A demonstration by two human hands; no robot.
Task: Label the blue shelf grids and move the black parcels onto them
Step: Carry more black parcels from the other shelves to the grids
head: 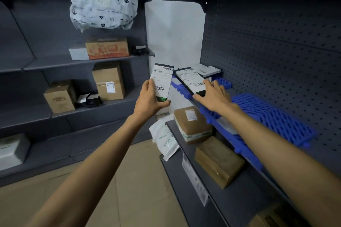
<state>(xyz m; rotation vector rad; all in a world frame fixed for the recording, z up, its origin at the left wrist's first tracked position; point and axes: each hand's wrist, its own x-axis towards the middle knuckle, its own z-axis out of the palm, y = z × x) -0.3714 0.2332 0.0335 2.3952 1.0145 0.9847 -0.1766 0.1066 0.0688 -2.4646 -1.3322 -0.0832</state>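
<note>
My left hand [148, 98] grips a flat black parcel [162, 81] with a white barcode label, held upright in the air left of the right-hand shelf. A second black parcel [191, 81] with a white label lies on the far blue grid [180, 89]. My right hand [212, 96] rests on its near end with fingers straight. A third flat parcel [207, 69] lies at the far end of that shelf. A larger blue grid [273, 118] lies nearer on the same shelf, partly hidden by my right forearm.
Brown cardboard parcels [192, 124] [218, 160] sit on the grey shelf [239, 204] below the grids. A white mailer bag [164, 140] lies on the floor at its corner. The left shelving holds cardboard boxes [108, 81] and a large white bag [102, 3]. A perforated panel [276, 51] backs the right shelf.
</note>
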